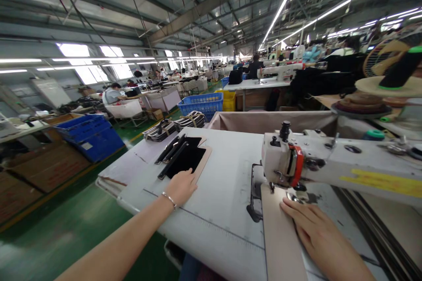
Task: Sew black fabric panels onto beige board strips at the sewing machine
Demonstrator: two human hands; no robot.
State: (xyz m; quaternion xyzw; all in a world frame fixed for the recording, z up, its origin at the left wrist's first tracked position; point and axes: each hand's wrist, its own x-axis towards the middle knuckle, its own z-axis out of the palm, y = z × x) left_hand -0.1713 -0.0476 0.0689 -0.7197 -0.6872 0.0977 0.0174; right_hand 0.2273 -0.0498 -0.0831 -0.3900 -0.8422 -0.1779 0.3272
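Observation:
My left hand point(182, 187) is at the near corner of a black panel with a beige border point(188, 158), its fingers closed on the edge; the fingertips are partly hidden. A second, similar panel point(195, 141) lies just behind it, and dark strips run along the left ends of both. On the right, my right hand point(318, 232) rests flat, fingers stretched out, at the right edge of a long beige strip point(280, 232). The far end of that strip lies under the presser foot of a white sewing machine point(280, 158).
Bundles of striped pieces point(160, 130) lie at the table's far left corner. Long dark strips point(365, 228) lie right of my right hand. A fabric-lined bin point(273, 122) stands behind the table. Blue crates point(90, 136) stand on the green floor to the left. Co-workers sit farther back.

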